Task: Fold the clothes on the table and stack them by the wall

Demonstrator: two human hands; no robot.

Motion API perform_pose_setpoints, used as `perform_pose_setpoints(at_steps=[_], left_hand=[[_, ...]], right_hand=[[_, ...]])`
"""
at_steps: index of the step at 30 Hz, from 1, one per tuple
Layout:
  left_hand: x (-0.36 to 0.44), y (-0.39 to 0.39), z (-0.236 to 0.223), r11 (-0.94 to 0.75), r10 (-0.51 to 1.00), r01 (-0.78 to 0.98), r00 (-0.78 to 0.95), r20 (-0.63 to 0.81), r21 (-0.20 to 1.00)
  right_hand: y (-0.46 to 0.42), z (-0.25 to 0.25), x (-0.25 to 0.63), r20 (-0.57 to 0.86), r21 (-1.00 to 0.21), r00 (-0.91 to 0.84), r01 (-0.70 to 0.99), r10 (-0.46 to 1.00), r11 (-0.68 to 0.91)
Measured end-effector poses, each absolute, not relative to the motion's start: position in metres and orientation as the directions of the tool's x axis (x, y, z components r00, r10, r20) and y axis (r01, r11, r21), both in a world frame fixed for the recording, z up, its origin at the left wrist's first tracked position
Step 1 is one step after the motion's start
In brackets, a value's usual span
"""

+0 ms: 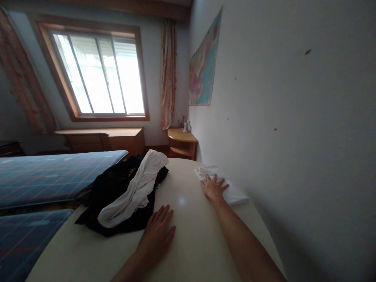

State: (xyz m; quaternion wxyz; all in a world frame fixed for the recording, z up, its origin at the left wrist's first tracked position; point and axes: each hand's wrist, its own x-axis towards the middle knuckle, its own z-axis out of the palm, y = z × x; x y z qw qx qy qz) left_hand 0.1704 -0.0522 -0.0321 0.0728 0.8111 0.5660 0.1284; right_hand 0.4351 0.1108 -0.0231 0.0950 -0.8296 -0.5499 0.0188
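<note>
My right hand [214, 188] lies with fingers spread on a folded white cloth [233, 193], which looks like a garment, near the table's right edge by the wall. My left hand [160, 231] rests flat on the pale table [188, 250], fingers stretched out and holding nothing. Just beyond and left of it is a black garment [108, 192] in a loose heap. Across that heap lies a long, crumpled white garment [135, 192]; its exact kind cannot be made out. Part of the folded cloth is hidden under my right hand.
Two blue plaid mattresses [58, 176] stand left of the table, close to its edge. The white wall [293, 156] runs along the right side. A corner shelf [182, 135], a low wooden desk [126, 137] and a window [100, 74] are at the back.
</note>
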Motion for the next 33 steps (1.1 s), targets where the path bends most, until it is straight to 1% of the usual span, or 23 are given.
perform_pose_setpoints(at_steps=[3, 8, 11, 14, 17, 18, 21, 24, 28, 30, 33], left_hand=[[0.169, -0.052, -0.034, -0.350, 0.936, 0.897, 0.328, 0.125, 0.269], [0.169, -0.051, -0.031, -0.352, 0.936, 0.895, 0.335, 0.109, 0.274], [0.170, -0.052, -0.028, -0.346, 0.938, 0.896, 0.331, 0.102, 0.278], [0.170, -0.054, -0.027, -0.346, 0.938, 0.892, 0.323, 0.124, 0.291], [0.171, -0.055, -0.025, -0.350, 0.936, 0.892, 0.326, 0.131, 0.288], [0.171, -0.056, -0.025, -0.352, 0.936, 0.891, 0.327, 0.131, 0.286], [0.171, -0.056, -0.026, -0.354, 0.934, 0.891, 0.325, 0.145, 0.284], [0.171, -0.056, -0.027, -0.353, 0.934, 0.892, 0.320, 0.157, 0.284], [0.171, -0.056, -0.027, -0.349, 0.936, 0.891, 0.317, 0.154, 0.292], [0.172, -0.056, -0.026, -0.346, 0.937, 0.891, 0.312, 0.157, 0.294], [0.173, -0.056, -0.025, -0.341, 0.939, 0.894, 0.310, 0.149, 0.290]], right_hand=[[0.117, -0.023, 0.438, 0.073, -0.172, 0.400, 0.907, 0.914, -0.384], [0.116, -0.019, 0.438, 0.121, -0.161, 0.409, 0.907, 0.904, -0.389], [0.106, -0.014, 0.433, 0.127, -0.151, 0.369, 0.925, 0.921, -0.350], [0.080, -0.014, 0.417, 0.103, -0.127, 0.275, 0.957, 0.956, -0.261], [0.038, -0.022, 0.393, 0.042, -0.124, 0.154, 0.981, 0.987, -0.148], [0.024, -0.025, 0.385, 0.021, -0.129, 0.106, 0.986, 0.994, -0.103], [-0.010, -0.032, 0.365, -0.039, -0.176, 0.026, 0.984, 0.999, -0.033], [-0.020, -0.030, 0.359, -0.046, -0.190, -0.049, 0.981, 0.998, 0.040], [-0.008, -0.023, 0.364, -0.070, -0.175, -0.154, 0.974, 0.986, 0.140], [-0.003, -0.022, 0.366, -0.045, -0.160, -0.189, 0.971, 0.981, 0.180], [0.001, -0.025, 0.367, 0.012, -0.148, -0.282, 0.948, 0.959, 0.281]])
